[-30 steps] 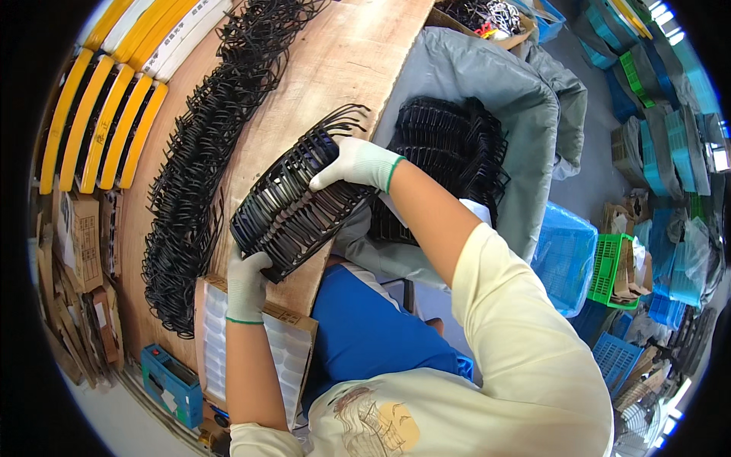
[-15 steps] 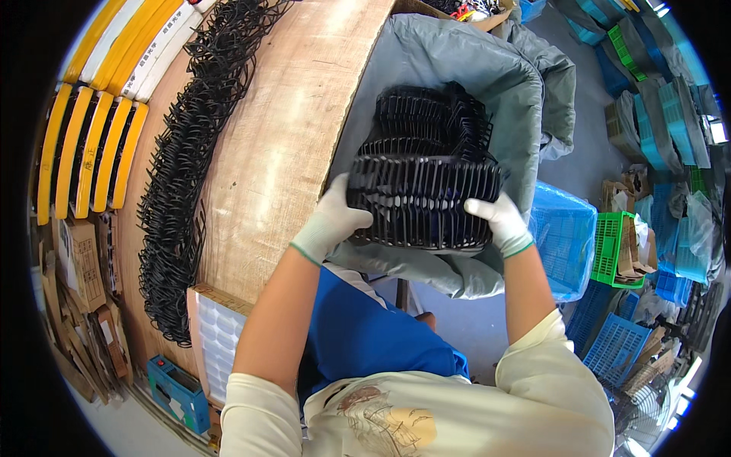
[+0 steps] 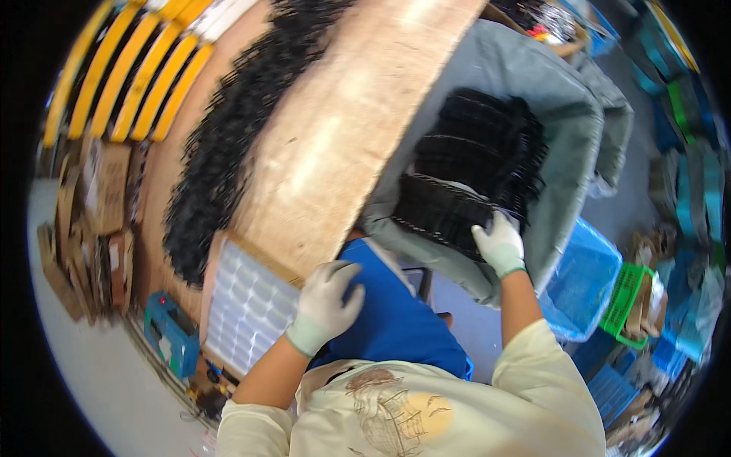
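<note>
My left hand (image 3: 326, 305), in a white glove, is over my blue-clad lap beside the table corner. Its fingers are bent a little and apart, with nothing in them. My right hand (image 3: 500, 242), gloved too, reaches into the grey-lined bin (image 3: 579, 114) and touches the near right edge of the nested black frames (image 3: 449, 213). Its thumb stands apart from its fingers, and the fingertips are partly lost against the black. More black frames (image 3: 476, 118) lie behind in the bin, packed in rows; blur hides their exact kind.
A long heap of black frames (image 3: 228, 137) runs along the wooden table (image 3: 327, 145). A white tray with round cells (image 3: 255, 305) lies at its near end. Yellow strips (image 3: 126, 76) stand far left, a teal box (image 3: 169, 335) below them. Blue (image 3: 582, 282) and green crates (image 3: 628, 305) stand right.
The row of black frames that both hands held is now down in the bin. My left hand has let go and drawn back toward my lap. The whole view has turned and blurred.
</note>
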